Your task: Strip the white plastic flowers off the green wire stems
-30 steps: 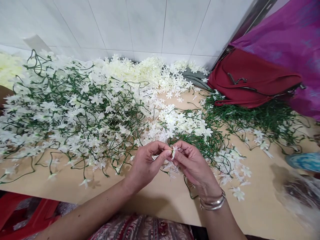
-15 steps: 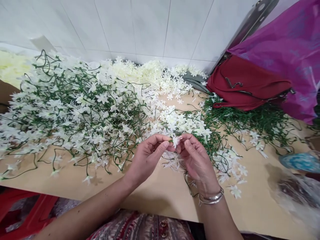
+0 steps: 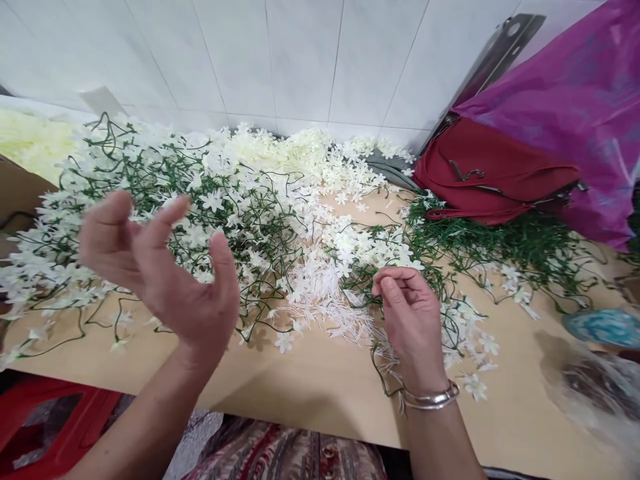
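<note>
My left hand [image 3: 175, 280] is raised, with fingers spread and nothing in them, in front of a large pile of white artificial flowers on green stems [image 3: 240, 220]. To the right, my right hand [image 3: 413, 310] is closed in a pinch; what its fingertips hold, if anything, is hidden. A green stem runs close by those fingertips, and I cannot tell whether they grip it. Thin white stamens [image 3: 345, 317] lie heaped to the left of my right hand. Loose white blossoms [image 3: 360, 243] are piled just behind it. A single white flower [image 3: 285, 341] lies on the table between my hands.
A red bag [image 3: 495, 173] rests on green stems [image 3: 500, 240] at the back right, beside a purple plastic sheet [image 3: 565, 100]. Clear plastic wrap [image 3: 595, 393] lies front right. Pale yellow petals [image 3: 30, 147] are far left. A red stool [image 3: 70, 420] stands below the table edge.
My left hand has let go, moved left and up, and its fingers have spread. The white flower between my hands is no longer there. My right hand has shifted slightly right, still pinched.
</note>
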Demonstrator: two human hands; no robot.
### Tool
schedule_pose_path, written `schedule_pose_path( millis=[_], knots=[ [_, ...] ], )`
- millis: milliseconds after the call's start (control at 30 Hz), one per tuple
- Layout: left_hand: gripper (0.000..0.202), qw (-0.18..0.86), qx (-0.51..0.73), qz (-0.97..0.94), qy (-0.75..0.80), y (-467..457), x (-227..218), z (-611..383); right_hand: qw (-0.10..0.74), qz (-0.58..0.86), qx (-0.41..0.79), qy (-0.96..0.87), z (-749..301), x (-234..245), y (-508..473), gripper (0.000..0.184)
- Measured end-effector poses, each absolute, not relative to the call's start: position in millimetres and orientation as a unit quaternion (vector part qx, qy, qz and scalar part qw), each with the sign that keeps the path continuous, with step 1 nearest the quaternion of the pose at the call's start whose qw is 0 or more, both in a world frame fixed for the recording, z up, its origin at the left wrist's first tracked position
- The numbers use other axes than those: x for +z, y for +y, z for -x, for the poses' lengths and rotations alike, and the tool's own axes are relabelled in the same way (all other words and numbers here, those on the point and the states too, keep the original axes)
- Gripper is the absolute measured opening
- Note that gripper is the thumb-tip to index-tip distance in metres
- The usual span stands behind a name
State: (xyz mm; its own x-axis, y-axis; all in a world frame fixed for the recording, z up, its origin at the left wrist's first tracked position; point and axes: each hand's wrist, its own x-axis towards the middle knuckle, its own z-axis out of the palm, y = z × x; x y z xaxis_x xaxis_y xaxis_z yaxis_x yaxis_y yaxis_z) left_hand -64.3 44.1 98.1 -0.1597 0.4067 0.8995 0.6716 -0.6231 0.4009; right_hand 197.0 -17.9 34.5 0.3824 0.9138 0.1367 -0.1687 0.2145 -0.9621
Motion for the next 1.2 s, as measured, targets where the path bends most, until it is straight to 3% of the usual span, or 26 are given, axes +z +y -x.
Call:
schedule_pose_path(
  millis=[33,67,200,400,567,700,800,867,1033,1133,1200],
  knots=[
    [0.042,0.164,-0.625,0.654,-0.393,42,93,56,0.658,0.511,0.37,-0.411,-195,33,-17,0.01],
    [0.037,0.148,-0.594,0.695,-0.377,40,86,45,0.637,0.535,0.338,-0.441,-193,31,-15,0.01],
    [0.022,-0.01,-0.437,0.835,-0.336,38,56,0,0.56,0.579,0.204,-0.556,-187,25,-12,0.003],
    [0.009,0.013,-0.24,0.911,-0.334,64,34,-35,0.525,0.607,0.096,-0.589,-196,20,-12,0.007],
    [0.017,-0.008,-0.274,0.895,-0.351,69,40,-33,0.492,0.603,0.1,-0.62,-201,20,-11,0.005],
    [0.008,-0.13,-0.403,0.834,-0.352,60,51,-21,0.369,0.614,0.09,-0.692,-201,18,-12,0.012],
    [0.007,-0.221,-0.477,0.763,-0.377,54,58,-15,0.321,0.64,0.079,-0.694,-201,15,-12,0.005],
    [0.008,-0.254,-0.485,0.742,-0.386,52,61,-12,0.364,0.636,0.088,-0.675,-201,15,-11,0.005],
    [0.005,-0.373,-0.453,0.704,-0.398,49,64,-8,0.575,0.557,0.171,-0.575,-202,22,-13,0.006],
    [0.006,-0.474,-0.427,0.657,-0.401,46,64,-5,0.631,0.507,0.234,-0.538,-200,26,-15,0.009],
    [0.007,-0.486,-0.404,0.658,-0.409,43,65,-3,0.638,0.493,0.235,-0.543,-197,27,-17,0.011]
  ],
)
